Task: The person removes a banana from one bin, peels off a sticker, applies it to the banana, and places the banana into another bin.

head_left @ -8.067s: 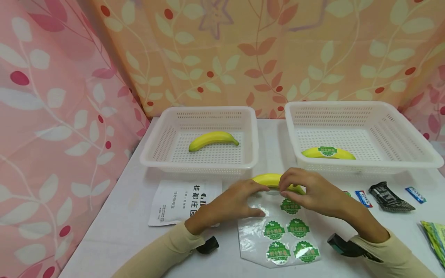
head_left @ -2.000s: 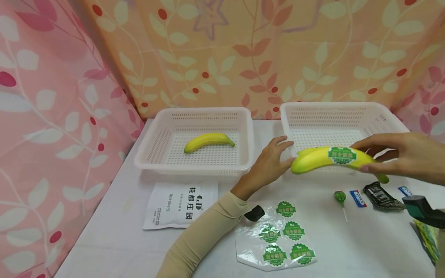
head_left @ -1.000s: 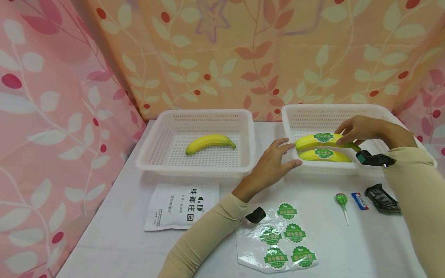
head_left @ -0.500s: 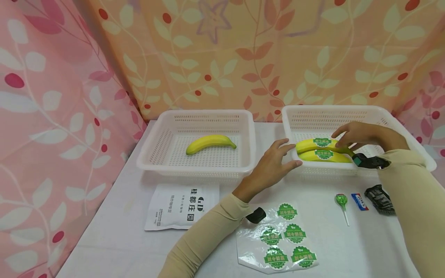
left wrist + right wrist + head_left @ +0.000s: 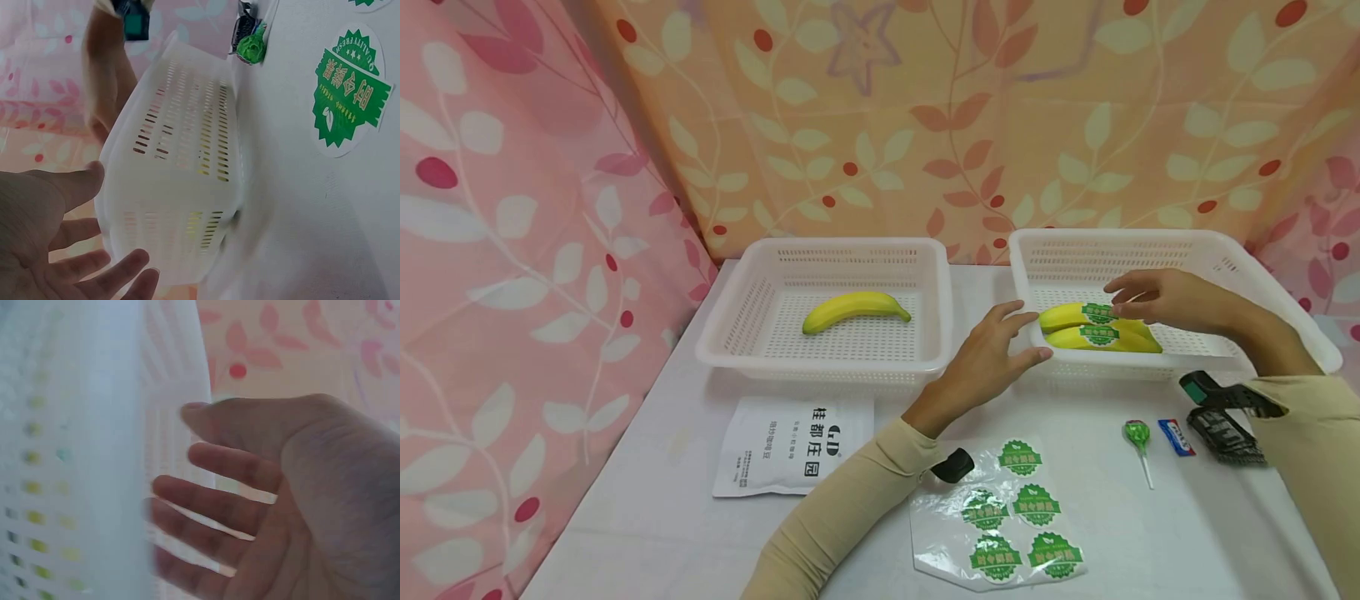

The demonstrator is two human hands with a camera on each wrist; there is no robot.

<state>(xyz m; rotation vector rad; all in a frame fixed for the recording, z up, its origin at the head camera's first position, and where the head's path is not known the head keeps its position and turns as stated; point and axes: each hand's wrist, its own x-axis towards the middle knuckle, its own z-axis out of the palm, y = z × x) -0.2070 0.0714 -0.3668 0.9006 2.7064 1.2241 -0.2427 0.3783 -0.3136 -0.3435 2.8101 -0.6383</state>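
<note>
In the head view, two stickered bananas lie side by side in the right white basket (image 5: 1097, 250): a back banana (image 5: 1062, 317) and a front banana (image 5: 1131, 339). My right hand (image 5: 1172, 302) hovers over the back one with its fingers loosely extended. The right wrist view shows that hand (image 5: 262, 506) spread beside the basket wall, nothing in its grasp. At the basket's near left corner is my left hand (image 5: 985, 358), thumb and fingers apart. Its fingertips come right up to the rim in the left wrist view, beside the perforated basket side (image 5: 169, 181).
An unstickered banana (image 5: 850, 310) lies in the left white basket (image 5: 820, 365). Nearer are a white pouch (image 5: 760, 450) and a clear sheet (image 5: 947, 554) with several green stickers. To the right lie a lollipop (image 5: 1137, 432), a small blue wrapper (image 5: 1177, 437) and a black packet (image 5: 1225, 437).
The middle banana was taken from the table, stickered, and set in the right basket behind the other. My right hand has now let go and lifted; my left has stayed at the rim.
</note>
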